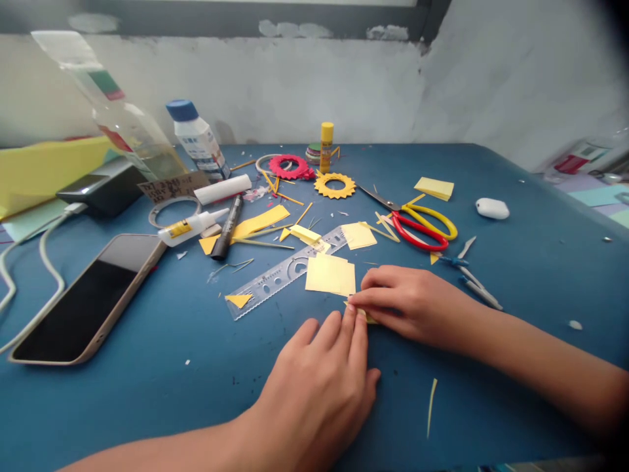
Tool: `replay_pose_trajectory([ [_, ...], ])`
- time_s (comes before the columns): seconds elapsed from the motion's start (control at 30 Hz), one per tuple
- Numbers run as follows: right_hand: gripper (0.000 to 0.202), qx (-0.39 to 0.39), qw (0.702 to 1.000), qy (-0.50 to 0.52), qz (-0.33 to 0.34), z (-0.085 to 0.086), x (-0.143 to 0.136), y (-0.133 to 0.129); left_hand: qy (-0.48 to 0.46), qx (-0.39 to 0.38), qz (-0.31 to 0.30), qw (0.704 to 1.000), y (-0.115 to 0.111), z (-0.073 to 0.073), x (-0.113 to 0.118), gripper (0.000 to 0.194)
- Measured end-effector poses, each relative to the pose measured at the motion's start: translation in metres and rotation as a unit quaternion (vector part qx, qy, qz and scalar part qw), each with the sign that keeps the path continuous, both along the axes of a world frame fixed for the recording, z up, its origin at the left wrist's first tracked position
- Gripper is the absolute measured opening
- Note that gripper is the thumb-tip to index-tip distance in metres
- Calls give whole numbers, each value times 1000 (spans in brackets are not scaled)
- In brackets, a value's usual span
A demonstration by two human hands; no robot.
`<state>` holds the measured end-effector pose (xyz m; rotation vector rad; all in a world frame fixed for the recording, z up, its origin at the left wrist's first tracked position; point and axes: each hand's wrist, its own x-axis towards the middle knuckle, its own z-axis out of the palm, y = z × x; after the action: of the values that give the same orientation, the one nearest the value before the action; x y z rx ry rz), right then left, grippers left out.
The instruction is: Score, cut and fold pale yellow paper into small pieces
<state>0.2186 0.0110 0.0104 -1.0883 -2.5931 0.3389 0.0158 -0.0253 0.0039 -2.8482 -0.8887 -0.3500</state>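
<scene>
Both hands meet over a small piece of yellow paper [368, 319] near the middle of the blue table. My left hand [322, 373] lies flat, fingers extended, its fingertips pressing the paper down. My right hand [410, 301] has its fingers closed on the paper's upper edge, beside the left fingertips. Most of that piece is hidden under the fingers. Just beyond it lie pale yellow squares [330, 274], with another small stack [358, 236] behind them, next to a clear ruler [275, 278].
Scissors [417, 226] with red and yellow handles lie beyond my right hand. A phone [88, 301], marker [227, 228], glue bottle [191, 226] and tall bottle [137, 134] are on the left. A glue stick [326, 147] and toothed paper rings [335, 186] are at the back.
</scene>
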Motion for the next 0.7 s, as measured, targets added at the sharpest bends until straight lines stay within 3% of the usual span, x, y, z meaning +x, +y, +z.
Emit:
replay_pose_trajectory([
  [0.3, 24, 84, 996, 2, 33, -7, 1, -2, 11, -36, 27, 999, 1, 6, 0, 43],
  [0.7, 25, 124, 991, -4, 48, -9, 2, -2, -1, -66, 25, 998, 8, 8, -1, 42],
])
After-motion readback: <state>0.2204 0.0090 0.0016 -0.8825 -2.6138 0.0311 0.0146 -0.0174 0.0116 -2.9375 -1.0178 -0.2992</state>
